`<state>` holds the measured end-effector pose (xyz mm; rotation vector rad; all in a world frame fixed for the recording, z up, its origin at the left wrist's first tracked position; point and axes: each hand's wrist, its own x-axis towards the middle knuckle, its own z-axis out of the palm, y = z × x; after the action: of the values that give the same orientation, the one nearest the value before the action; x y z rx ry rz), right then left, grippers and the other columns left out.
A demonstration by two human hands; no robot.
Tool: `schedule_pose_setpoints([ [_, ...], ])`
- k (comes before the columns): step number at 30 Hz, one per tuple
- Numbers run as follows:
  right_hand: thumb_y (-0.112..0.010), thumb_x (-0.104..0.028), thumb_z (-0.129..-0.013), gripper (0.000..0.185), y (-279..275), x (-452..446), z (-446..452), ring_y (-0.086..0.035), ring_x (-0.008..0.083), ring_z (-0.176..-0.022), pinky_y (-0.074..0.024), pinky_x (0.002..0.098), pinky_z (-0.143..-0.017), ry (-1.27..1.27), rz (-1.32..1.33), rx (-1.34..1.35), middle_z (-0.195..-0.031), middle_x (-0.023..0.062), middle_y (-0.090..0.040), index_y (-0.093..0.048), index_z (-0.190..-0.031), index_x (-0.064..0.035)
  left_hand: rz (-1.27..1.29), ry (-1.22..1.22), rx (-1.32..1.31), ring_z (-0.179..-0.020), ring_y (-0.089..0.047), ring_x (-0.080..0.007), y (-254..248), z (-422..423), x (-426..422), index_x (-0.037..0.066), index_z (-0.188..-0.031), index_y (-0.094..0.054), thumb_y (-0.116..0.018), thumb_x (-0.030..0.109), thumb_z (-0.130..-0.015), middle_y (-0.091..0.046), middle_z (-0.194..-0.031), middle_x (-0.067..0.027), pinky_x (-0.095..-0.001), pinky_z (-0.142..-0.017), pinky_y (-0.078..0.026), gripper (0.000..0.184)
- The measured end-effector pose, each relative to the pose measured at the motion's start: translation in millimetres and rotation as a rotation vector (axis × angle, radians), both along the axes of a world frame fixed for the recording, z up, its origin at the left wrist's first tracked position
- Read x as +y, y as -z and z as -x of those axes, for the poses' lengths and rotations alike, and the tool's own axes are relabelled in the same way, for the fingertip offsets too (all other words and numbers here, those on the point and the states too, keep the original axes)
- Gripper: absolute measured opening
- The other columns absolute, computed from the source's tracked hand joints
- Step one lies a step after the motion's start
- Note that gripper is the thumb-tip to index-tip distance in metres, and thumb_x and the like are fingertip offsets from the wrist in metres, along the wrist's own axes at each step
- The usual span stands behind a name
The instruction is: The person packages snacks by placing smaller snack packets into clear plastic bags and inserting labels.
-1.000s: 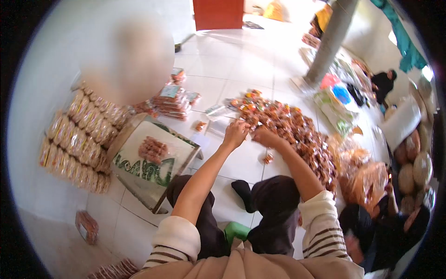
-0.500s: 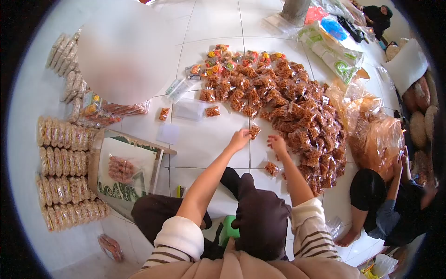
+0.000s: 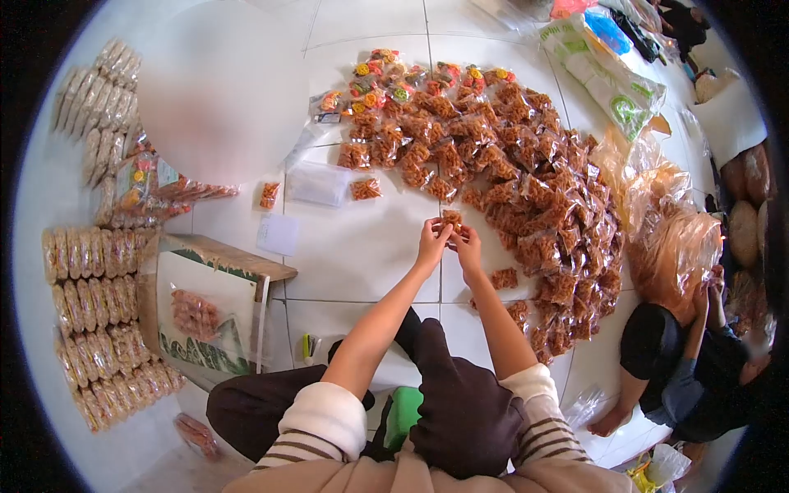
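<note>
Between my two hands is a small clear packet of brown snack (image 3: pixel 452 218), pinched at its near edge. My left hand (image 3: pixel 433 240) closes on its left side, and my right hand (image 3: pixel 467 245) closes on its right side, the fingertips nearly meeting. Beyond and to the right spreads a big heap of similar packets (image 3: pixel 542 197) on the white tiles. Colourful packets (image 3: pixel 382 82) lie at the heap's far left. A loose packet (image 3: pixel 366 189) rests left of my hands, and another (image 3: pixel 504 278) lies to their right.
Left stands a low wooden table (image 3: pixel 234 261) bearing a bag of snacks (image 3: pixel 194 315). Bundled packs (image 3: pixel 99 300) line the left wall. A clear plastic stack (image 3: pixel 319 184) lies on the floor. At right, a person (image 3: pixel 686 353) sits by a large orange plastic bag (image 3: pixel 670 246).
The view has tilted down toward the floor. My right hand has come left to meet my left hand at the packet, which my left hand alone held half a second ago.
</note>
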<state>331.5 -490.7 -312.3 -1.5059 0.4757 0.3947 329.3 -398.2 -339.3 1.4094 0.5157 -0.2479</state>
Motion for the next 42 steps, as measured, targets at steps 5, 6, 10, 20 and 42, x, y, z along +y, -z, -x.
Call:
schedule_pose_setpoints([
  [5, -0.055, -0.014, -0.083, 0.026, -38, 7, 3, -0.054, 0.0132, -0.079, -0.0447, 0.0259, -0.07, -0.094, -0.124, -0.192, -0.087, 0.007, -0.056, -0.048, -0.103, 0.0004, 0.131, -0.064, -0.083, -0.074, -0.053, -0.0097, -70, 9, 26, 0.001, -0.101, -0.046, -0.063, 0.03, -0.077, -0.055, -0.085, -0.0039, -0.0228, -0.064, -0.043, 0.041],
  [6, -0.055, -0.014, -0.083, 0.026, -45, 11, 2, -0.054, 0.0132, -0.079, -0.0447, 0.0259, -0.07, -0.105, -0.134, -0.209, -0.087, 0.007, -0.056, -0.048, -0.103, 0.0004, 0.129, -0.045, -0.084, -0.073, -0.053, -0.0095, -79, 9, 32, 0.002, -0.099, -0.048, -0.063, 0.031, -0.077, -0.056, -0.083, -0.0031, -0.0232, -0.064, -0.044, 0.039],
  [10, -0.054, -0.015, -0.083, 0.026, -87, 36, -1, -0.052, 0.0125, -0.083, -0.0439, 0.0258, -0.072, -0.21, -0.241, -0.367, -0.09, 0.0066, -0.054, -0.046, -0.104, -0.0009, 0.14, -0.125, -0.339, -0.073, -0.054, -0.0088, -127, 14, 64, 0.002, -0.094, -0.05, -0.062, 0.029, -0.078, -0.057, -0.083, -0.0027, -0.0239, -0.065, -0.044, 0.033],
  [20, -0.06, -0.017, -0.079, 0.036, -306, 116, 44, -0.055, 0.0124, -0.078, -0.0448, 0.0251, -0.066, -0.722, -0.289, -0.718, -0.093, 0.0093, -0.056, -0.046, -0.108, 0.0001, -0.254, -0.033, -0.726, -0.08, -0.054, -0.01, -323, 114, 172, 0.005, -0.106, -0.043, -0.063, 0.013, -0.077, -0.056, -0.087, -0.005, -0.0225, -0.068, -0.044, 0.036],
  [42, -0.031, -0.004, -0.083, 0.035, -154, 241, 237, -0.05, 0.0165, -0.107, -0.0412, 0.0322, -0.086, -0.188, -0.607, 0.093, -0.113, 0.0076, -0.053, -0.047, -0.115, -0.0065, -1.283, -0.597, -0.223, -0.107, -0.033, -0.035, -164, 357, 266, 0.001, -0.119, -0.033, -0.07, 0.038, -0.064, -0.038, -0.112, -0.0216, -0.0457, -0.091, -0.026, 0.076],
])
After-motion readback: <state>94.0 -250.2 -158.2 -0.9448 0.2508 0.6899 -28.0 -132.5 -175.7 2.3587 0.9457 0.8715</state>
